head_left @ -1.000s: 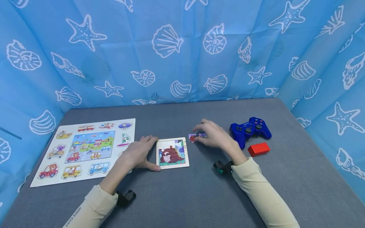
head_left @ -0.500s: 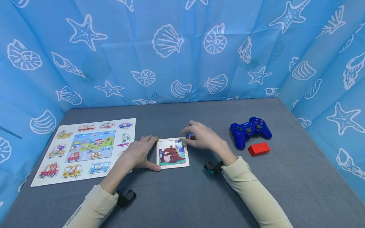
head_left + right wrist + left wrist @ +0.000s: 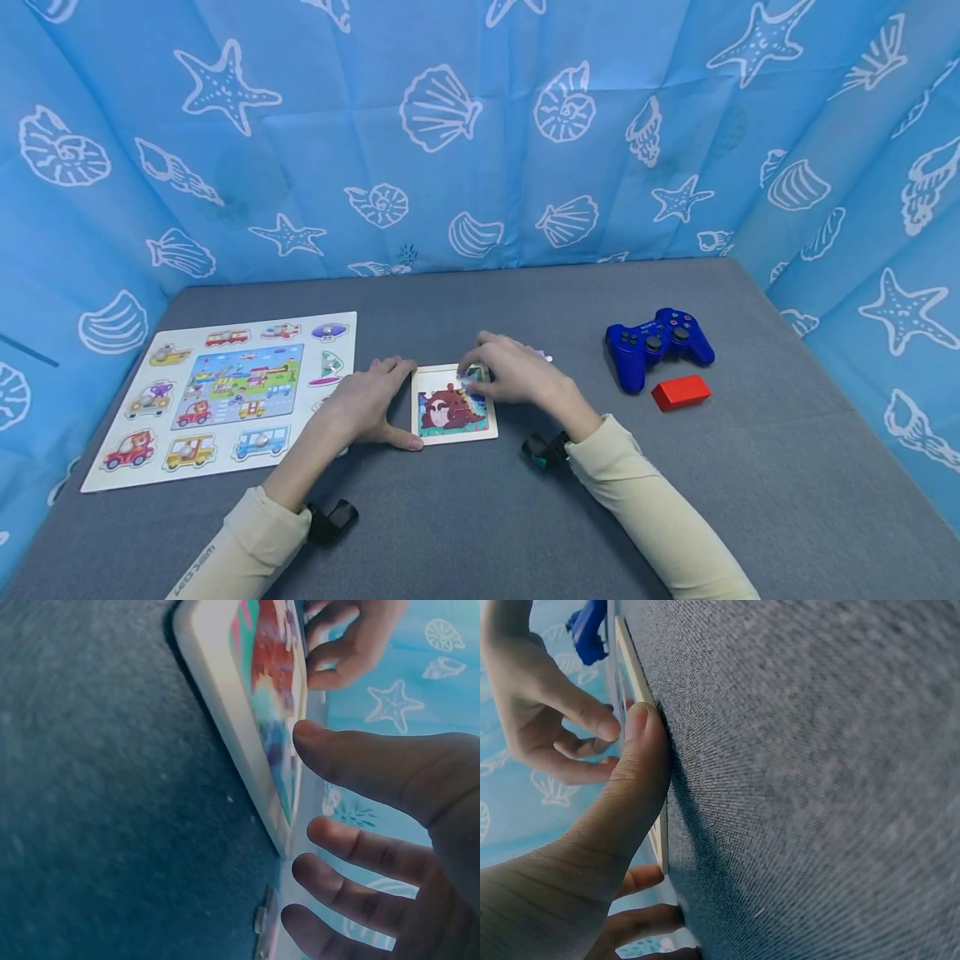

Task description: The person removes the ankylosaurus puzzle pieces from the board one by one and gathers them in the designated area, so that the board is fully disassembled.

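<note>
A small wooden-framed jigsaw puzzle (image 3: pixel 450 410) with a brown spiky animal picture lies flat in front of me. My left hand (image 3: pixel 367 402) holds its left side, thumb at the near corner and fingertips at the far one. Over the puzzle's upper right part hovers my right hand (image 3: pixel 517 371), thumb and fingers apart and bent down toward the picture. In the right wrist view its thumb (image 3: pixel 367 754) is right at the frame's edge, and no piece shows between thumb and fingers. A loose purple puzzle piece (image 3: pixel 545 356) peeks out behind the right hand, mostly hidden.
A large peg puzzle board (image 3: pixel 150 342) with vehicle pieces lies to the left, partly under the left forearm. On the right are a blue game controller (image 3: pixel 656 343) and a red block (image 3: pixel 681 392). A blue shell-patterned curtain (image 3: pixel 480 167) surrounds the grey table (image 3: pixel 480 533).
My right hand has moved left from the loose pieces to above the framed puzzle's upper right part. The left hand has stayed on the frame.
</note>
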A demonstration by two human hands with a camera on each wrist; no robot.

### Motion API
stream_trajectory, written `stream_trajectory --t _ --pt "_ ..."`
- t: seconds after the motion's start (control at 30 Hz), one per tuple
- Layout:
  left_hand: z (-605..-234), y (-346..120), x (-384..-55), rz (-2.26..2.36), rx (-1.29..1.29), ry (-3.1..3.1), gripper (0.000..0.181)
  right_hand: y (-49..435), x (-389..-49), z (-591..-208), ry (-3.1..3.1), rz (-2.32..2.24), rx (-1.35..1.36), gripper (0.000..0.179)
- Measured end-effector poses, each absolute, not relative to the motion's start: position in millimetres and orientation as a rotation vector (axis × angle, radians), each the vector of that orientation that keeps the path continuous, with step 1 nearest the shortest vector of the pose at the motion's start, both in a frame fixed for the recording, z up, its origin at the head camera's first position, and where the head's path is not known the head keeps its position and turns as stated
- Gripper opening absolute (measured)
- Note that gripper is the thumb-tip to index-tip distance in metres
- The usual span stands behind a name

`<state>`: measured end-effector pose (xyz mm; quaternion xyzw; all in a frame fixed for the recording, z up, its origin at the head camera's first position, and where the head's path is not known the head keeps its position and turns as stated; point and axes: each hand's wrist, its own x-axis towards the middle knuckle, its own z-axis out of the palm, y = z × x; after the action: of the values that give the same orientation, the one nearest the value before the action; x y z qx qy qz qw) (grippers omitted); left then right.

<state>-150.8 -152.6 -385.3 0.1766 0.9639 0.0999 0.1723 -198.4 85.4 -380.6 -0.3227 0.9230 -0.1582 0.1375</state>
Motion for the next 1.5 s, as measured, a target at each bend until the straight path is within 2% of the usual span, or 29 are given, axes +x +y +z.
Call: stream_trajectory --t 1.37,1.5 --pt "-385.2 -151.4 -151.0 0.268 0.484 2.726 0.113 81.8 -193.1 -387.0 2.690 -0.478 -0.936 0.020" --pt "-384.8 -151.6 -150.7 0.269 0.490 2.730 0.113 81.7 -193.2 -389.1 2.696 -0.522 -0.974 0.025"
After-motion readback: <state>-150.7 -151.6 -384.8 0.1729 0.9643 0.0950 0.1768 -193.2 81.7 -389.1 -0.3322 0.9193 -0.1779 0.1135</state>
